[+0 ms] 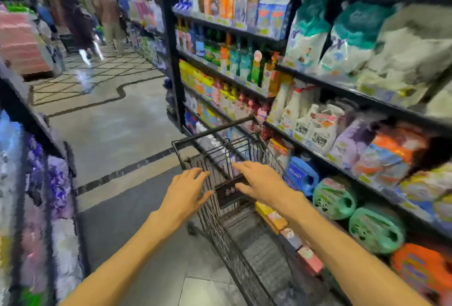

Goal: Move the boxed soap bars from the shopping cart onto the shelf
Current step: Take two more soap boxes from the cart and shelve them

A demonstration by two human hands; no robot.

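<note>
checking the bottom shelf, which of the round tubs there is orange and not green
The nearest round tub, at the frame's lower right corner, is orange; the two tubs farther along are green.

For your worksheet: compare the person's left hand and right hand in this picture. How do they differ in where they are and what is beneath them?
The left hand hovers over the cart's left side, above wire and floor; the right hand reaches further forward, over the dark panel inside the cart. The left hand's fingers point right and forward; the right hand's point left. Both are open, fingers spread, holding nothing.
</note>
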